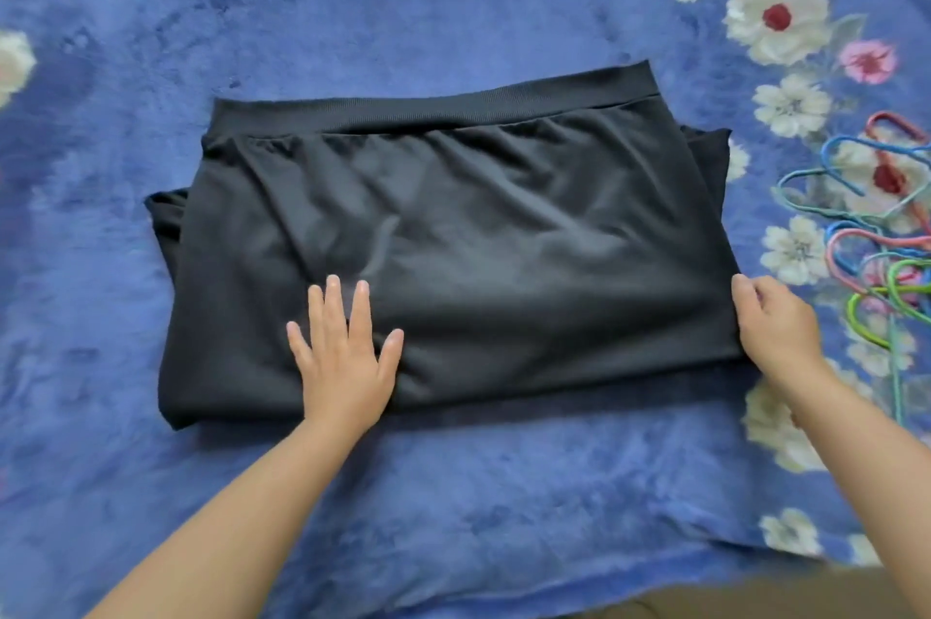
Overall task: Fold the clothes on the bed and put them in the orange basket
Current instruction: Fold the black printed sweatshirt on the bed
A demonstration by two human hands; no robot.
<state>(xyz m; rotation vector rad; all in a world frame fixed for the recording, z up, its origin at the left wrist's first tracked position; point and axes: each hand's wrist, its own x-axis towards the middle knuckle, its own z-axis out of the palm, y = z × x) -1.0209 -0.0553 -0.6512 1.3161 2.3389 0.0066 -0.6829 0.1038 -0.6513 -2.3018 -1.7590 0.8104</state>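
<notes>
A black garment [443,235] lies in the middle of the bed [453,492], on a blue plush cover with flowers along its right side. It looks partly folded: it forms a broad rectangle with the ribbed waistband [433,107] along the far edge, and layers of cloth show beneath at the left and right ends. The fold is probably not finished, since the piece is wide for a basket, so I judge at least one more fold across is left.

The left hand [345,361] rests flat on the near left part of the garment, fingers [332,306] straight and spread, pressing the cloth down. The right hand [778,326] is at the near right corner, fingers curled round the edge of the cloth, gripping it. That reads as the start of bringing the right end over toward the left, though this is only a guess.

The orange basket is not in view, so how many clothes are already in it, and where it stands, cannot be told. No other clothes show on the bed in this view.

To the right, just beside the garment's right end, lies a loose pile of coloured hangers [876,240]: blue, pink, green and red. They are near the right hand and could catch the cloth if it is dragged that way. A brown strip shows at the near right corner, too little to identify.
</notes>
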